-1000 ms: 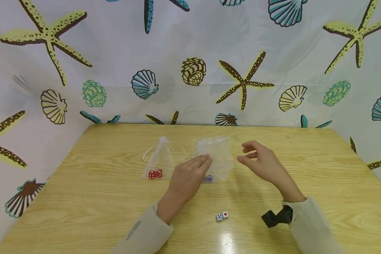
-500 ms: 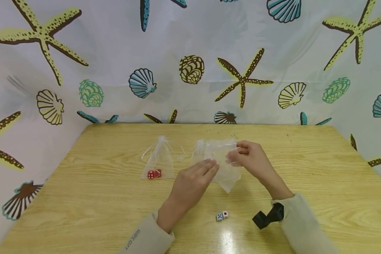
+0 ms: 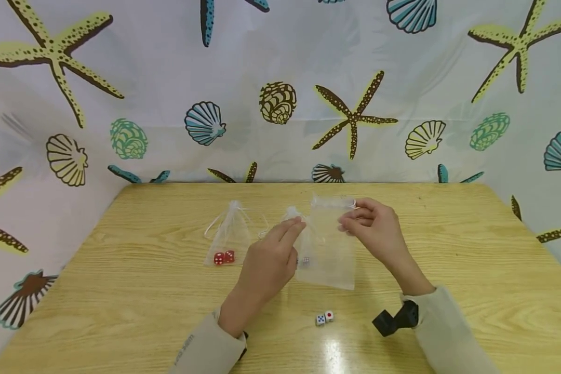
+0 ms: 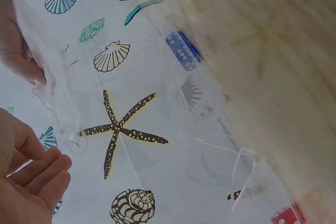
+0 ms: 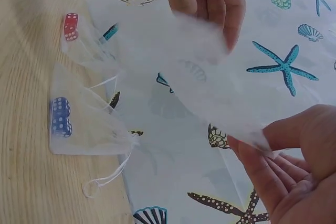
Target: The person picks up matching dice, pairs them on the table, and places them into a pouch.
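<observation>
My right hand [image 3: 378, 228] pinches the upper right corner of a sheer white drawstring pouch [image 3: 334, 254], which hangs flat above the table. In the right wrist view, thumb and fingers meet on the corner of this pouch [image 5: 184, 72]. Beside the pouch's left edge is my left hand [image 3: 273, 254], its fingers loosely bent with nothing gripped. Behind, partly hidden by the left hand and the raised pouch, lies a second pouch holding blue dice [image 5: 61, 116]. Farther left, a third pouch [image 3: 234, 228] with a gathered neck holds two red dice [image 3: 224, 257].
Two small white dice [image 3: 324, 318] lie side by side on the wooden table [image 3: 145, 311], nearer than the pouches. A white cloth [image 3: 243, 72] printed with shells and starfish rises behind the table and along its sides.
The right hand has come in from the right and taken hold of the top pouch's corner, lifting it off the blue-dice pouch. The left hand has shifted slightly left.
</observation>
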A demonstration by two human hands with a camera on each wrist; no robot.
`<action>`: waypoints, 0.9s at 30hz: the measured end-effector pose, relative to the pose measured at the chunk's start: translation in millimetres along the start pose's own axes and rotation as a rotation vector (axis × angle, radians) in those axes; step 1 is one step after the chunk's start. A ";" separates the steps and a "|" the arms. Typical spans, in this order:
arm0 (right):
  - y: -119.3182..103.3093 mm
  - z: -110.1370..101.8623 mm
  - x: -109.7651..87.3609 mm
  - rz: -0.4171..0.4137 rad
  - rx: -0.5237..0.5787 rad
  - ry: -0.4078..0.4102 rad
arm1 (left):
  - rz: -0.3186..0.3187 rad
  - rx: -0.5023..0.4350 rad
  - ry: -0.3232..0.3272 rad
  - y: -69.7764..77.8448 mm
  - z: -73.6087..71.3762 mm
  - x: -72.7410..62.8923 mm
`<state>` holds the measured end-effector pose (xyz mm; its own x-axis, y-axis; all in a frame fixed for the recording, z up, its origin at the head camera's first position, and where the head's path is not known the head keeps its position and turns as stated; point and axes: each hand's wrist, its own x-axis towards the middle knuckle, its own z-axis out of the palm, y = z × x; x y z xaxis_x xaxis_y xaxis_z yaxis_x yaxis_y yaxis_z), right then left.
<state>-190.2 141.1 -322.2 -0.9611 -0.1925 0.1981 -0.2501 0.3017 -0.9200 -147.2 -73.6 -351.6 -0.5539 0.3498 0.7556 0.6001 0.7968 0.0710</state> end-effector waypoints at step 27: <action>-11.7 14.3 -14.4 -0.429 -0.092 -0.098 | -0.483 -0.781 0.039 -3.5 -5.8 6.2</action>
<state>-171.8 127.0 -319.1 -0.7535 -0.4047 0.5181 -0.6373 0.2564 -0.7267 -149.4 -77.1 -343.3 -0.8346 0.0368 0.5496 0.5356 0.2874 0.7940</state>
